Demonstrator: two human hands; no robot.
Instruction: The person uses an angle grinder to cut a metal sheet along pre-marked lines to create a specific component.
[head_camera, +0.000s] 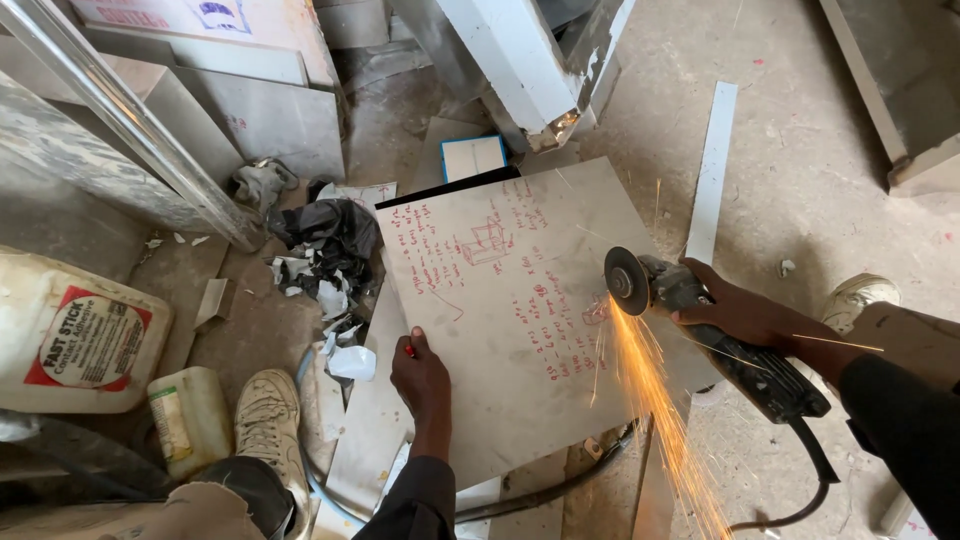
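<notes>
Sparks stream from the angle grinder (700, 330), gripped closed-fisted by the right hand (745, 315); the left hand (420, 375) (fingers curled round a red marker (409, 349)) pins the metal sheet (500, 330) steady.

The right hand (745, 315) is gripping an angle grinder (700, 330), its disc (627, 281) cutting into the right side of a grey metal sheet (510, 320) and throwing orange sparks (655, 400). The left hand (420, 375), holding a red marker (409, 349), is pressing on the sheet's left edge
</notes>
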